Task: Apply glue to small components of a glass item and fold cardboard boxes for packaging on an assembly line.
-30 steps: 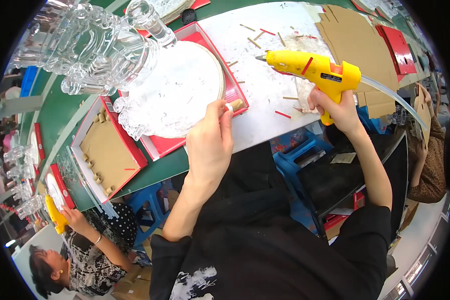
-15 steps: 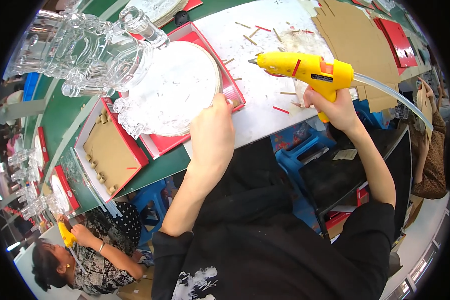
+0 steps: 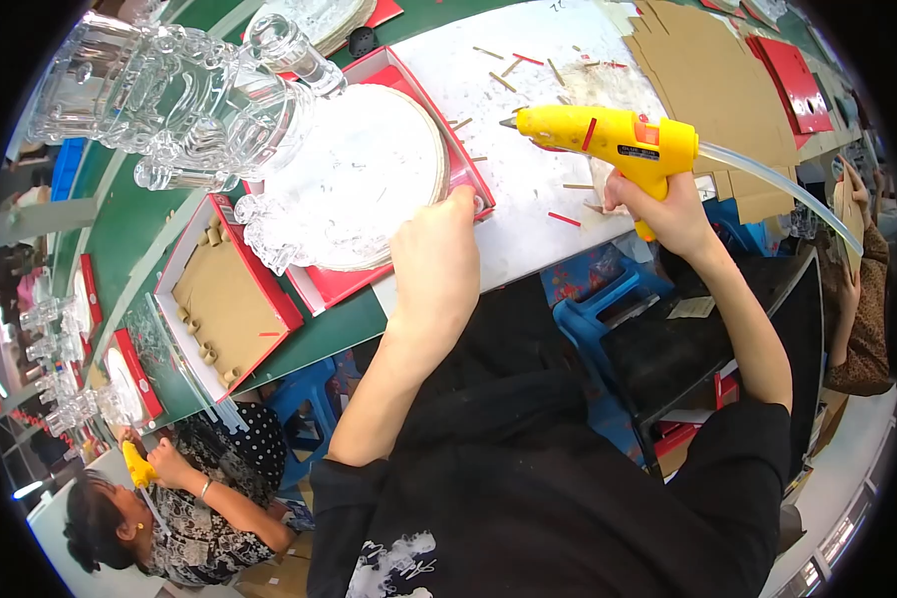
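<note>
A yellow hot glue gun (image 3: 608, 138) is gripped by its handle in my right hand (image 3: 672, 214). Its nozzle points left, above the white work surface, and a long clear glue stick (image 3: 782, 179) curves out of its back. My left hand (image 3: 436, 264) is closed at the near right corner of an open red box (image 3: 473, 179); its fingertips are mostly hidden, so what they pinch does not show. Inside that box lies a stack of round white discs (image 3: 369, 169). Clear glass-like pieces (image 3: 214, 110) stand on the discs' left side and beyond.
Left of the box sits a shallow carton (image 3: 224, 309) with small brown cardboard rolls. Thin brown and red strips (image 3: 565, 218) are scattered on the white sheet. Flattened cardboard (image 3: 707, 90) lies at the far right. A co-worker (image 3: 189, 498) at lower left holds another yellow glue gun.
The view has shifted slightly, moving the box and discs a little to the right in the picture. Both hands keep nearly the same pose, the glue gun still over the white sheet.
</note>
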### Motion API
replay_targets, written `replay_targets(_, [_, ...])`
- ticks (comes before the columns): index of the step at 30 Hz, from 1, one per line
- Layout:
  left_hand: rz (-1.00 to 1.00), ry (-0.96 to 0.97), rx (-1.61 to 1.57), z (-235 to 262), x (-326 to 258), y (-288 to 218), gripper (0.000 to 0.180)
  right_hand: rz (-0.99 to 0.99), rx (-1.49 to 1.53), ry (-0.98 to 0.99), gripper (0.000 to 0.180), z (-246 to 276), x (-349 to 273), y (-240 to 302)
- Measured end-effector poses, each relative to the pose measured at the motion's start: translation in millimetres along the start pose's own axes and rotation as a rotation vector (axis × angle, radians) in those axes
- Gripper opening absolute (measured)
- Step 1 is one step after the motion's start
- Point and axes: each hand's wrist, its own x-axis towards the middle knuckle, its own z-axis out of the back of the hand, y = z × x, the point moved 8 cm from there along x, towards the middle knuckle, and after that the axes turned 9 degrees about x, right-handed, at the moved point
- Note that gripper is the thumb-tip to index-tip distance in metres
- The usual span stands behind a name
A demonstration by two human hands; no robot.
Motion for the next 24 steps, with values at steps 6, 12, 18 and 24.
replay_targets(6, [0.094, -0.002, -0.17, 0.6, -5.8, 11.5, 0.009, 0.013, -0.056, -0.066, 0.027, 2.5, 4.9, 2.3])
replay_targets(12, [0.007, -0.048, -0.308, 6.6, -12.4, 6.2, 0.017, -0.135, -0.069, -0.085, 0.028, 20.3, 19.7, -24.6])
replay_targets(18, [-0.119, -0.032, -0.225, 3.3, -9.6, -0.1, 0.024, -0.145, -0.014, -0.12, 0.027, 34.2, 33.6, -36.5])
replay_targets(24, [-0.147, -0.045, -0.205, 1.6, -19.6, 11.3, 0.028, -0.139, 0.042, -0.154, 0.027, 25.1, 34.9, -38.2])
